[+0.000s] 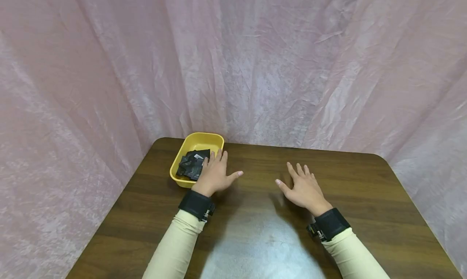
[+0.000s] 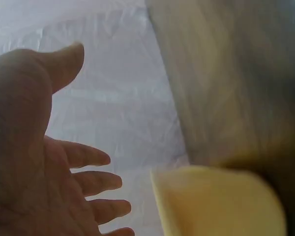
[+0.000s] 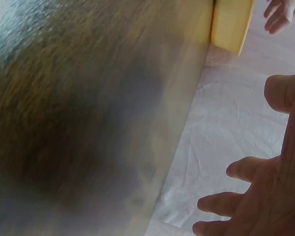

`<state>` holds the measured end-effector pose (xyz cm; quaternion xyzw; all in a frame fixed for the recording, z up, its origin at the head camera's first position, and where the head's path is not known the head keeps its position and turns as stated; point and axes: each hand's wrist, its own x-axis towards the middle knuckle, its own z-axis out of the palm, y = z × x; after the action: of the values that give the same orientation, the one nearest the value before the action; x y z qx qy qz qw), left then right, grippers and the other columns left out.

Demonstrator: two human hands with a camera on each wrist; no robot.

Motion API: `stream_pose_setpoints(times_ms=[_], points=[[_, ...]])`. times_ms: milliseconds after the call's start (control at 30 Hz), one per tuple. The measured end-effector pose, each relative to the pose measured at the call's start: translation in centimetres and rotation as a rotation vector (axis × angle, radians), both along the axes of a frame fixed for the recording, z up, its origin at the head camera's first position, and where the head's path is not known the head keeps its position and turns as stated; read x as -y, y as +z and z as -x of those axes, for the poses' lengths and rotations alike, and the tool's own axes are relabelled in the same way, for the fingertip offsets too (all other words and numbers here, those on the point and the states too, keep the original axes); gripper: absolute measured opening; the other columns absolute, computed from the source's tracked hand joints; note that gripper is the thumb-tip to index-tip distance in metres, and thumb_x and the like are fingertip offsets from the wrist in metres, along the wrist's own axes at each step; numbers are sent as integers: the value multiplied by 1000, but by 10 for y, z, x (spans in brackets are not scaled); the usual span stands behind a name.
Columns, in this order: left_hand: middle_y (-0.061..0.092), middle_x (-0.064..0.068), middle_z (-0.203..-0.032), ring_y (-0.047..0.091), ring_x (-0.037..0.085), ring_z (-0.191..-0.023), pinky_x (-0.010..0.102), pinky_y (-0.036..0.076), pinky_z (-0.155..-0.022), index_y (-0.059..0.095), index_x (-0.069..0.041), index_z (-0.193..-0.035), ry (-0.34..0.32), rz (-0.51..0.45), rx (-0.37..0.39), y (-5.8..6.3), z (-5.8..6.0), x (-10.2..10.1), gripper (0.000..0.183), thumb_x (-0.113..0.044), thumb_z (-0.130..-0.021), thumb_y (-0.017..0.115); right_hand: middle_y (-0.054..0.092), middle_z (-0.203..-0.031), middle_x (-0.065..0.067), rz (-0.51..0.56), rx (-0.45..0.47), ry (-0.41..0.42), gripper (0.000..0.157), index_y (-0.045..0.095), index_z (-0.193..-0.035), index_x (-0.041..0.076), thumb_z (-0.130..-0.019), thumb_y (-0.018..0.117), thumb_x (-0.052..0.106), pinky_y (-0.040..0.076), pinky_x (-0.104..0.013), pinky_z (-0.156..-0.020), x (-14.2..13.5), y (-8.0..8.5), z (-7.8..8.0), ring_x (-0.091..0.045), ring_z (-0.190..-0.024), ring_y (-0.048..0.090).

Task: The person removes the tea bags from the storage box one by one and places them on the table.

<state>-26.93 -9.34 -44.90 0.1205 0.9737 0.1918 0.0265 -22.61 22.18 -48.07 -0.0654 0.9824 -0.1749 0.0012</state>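
Observation:
My left hand (image 1: 214, 176) is spread in the air in front of the right side of a yellow plastic tub (image 1: 177, 182), its fingers extended and holding nothing. Inside the tub lie several crumpled dark packets (image 1: 192, 164), one with a small white label; the hand hides part of them in the head view. To the right, my right hand (image 1: 304, 189) hovers over the bare wood with fingers spread and nothing in it. The left wrist view catches the tub's wall (image 2: 221, 201) beyond the left fingertips, blurred. In the right wrist view the tub (image 3: 231, 24) appears at the top.
A brown wooden table (image 1: 255, 214) with rounded far corners lies under both hands, glare near its front. Pink crushed-velvet curtains (image 1: 262, 68) hang behind it and along its sides. The tub stands near the table's far left corner.

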Motion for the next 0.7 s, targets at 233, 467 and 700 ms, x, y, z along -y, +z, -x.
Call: stream_pose_setpoints(times_ms=[233, 467, 700], points=[[35, 29, -169, 33, 50, -158, 71, 27, -125, 32, 3, -164, 66, 19, -86, 18, 26, 51, 88, -58, -105, 55, 25, -171, -35, -3, 7, 9, 93, 23, -170, 11, -103, 43, 73, 19, -74, -127, 1, 0, 0, -59, -161, 17], [54, 37, -147, 51, 59, -137, 72, 38, -113, 44, 12, -151, 213, 79, -108, 24, 51, 125, 73, -45, -107, 56, 25, -171, -36, 8, 12, 13, 92, 22, -171, 10, -104, 46, 69, 19, -74, -126, -1, 1, -3, -59, -161, 17], [59, 39, -135, 59, 56, -127, 66, 49, -106, 49, 16, -143, 266, 88, 22, 4, 63, 161, 66, -39, -108, 57, 27, -170, -36, -9, 1, 10, 94, 23, -170, 10, -103, 43, 72, 22, -74, -126, -3, -1, -4, -59, -160, 21]])
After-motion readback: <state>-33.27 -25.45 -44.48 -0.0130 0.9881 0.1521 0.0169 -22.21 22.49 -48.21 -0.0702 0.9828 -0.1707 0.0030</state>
